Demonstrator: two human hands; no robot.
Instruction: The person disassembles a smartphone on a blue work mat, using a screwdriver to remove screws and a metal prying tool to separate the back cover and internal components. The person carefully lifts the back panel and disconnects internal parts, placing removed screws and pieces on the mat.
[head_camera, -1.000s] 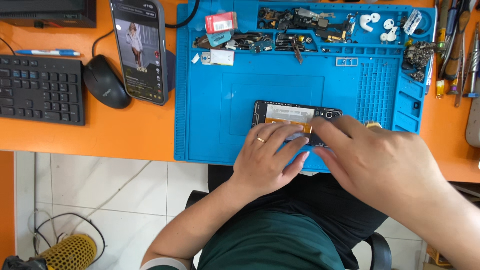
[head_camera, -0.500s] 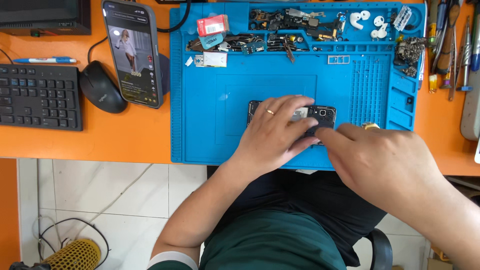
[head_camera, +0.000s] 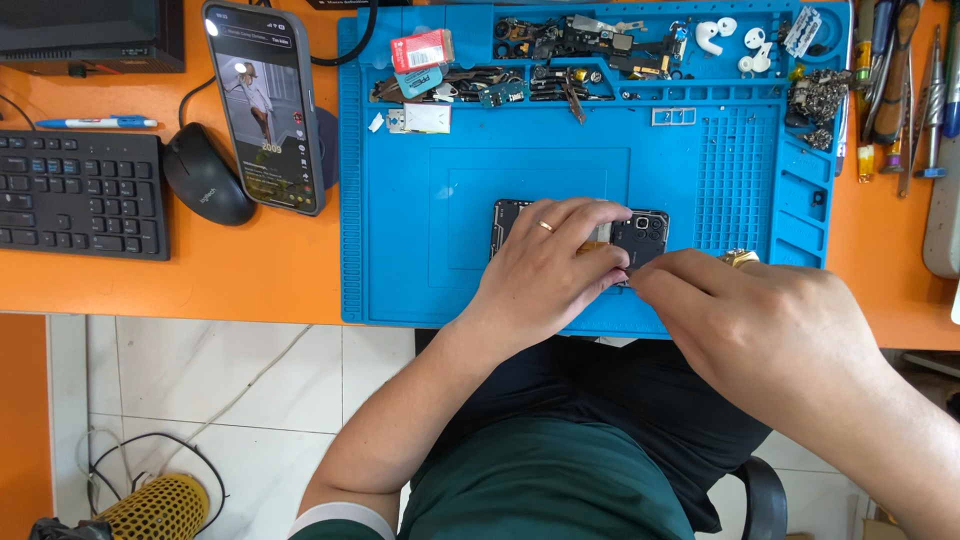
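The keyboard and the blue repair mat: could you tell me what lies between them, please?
In the head view, a black mouse and a lit phone lie on the orange desk between them.

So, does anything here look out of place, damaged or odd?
Nothing alarming. The dark phone under both hands lies on the blue mat with its back off and insides exposed. A second phone with its screen lit overhangs the mat's left edge, half on the orange desk.

Most of the opened phone (head_camera: 640, 235) is covered by the left hand (head_camera: 555, 275). Whatever is pinched at the right hand (head_camera: 770, 320) fingertips is too small to be made out.
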